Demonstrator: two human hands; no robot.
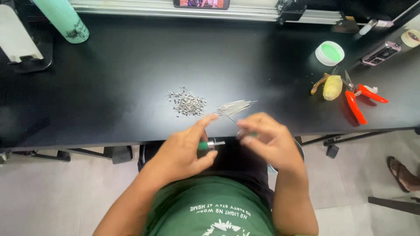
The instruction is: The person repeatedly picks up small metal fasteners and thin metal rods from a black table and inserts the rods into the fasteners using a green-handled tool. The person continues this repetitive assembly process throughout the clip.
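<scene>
My left hand (183, 150) grips a small tool with a green handle and a metal tip (209, 144), held just off the table's near edge. My right hand (267, 140) is close beside it, fingers curled near the tool's tip; it seems to pinch something thin, but blur hides it. Just beyond my hands, a bundle of thin metal wires (234, 107) lies on the black table (131, 74). Left of the wires sits a heap of tiny metal pieces (187, 103).
Red-handled pliers (361, 98) and a yellow object (332, 86) lie at the right. A white round tub with green contents (330, 53) stands behind them. A mint bottle (65, 19) is at the back left. Another person's sandalled foot (400, 172) shows on the floor at right.
</scene>
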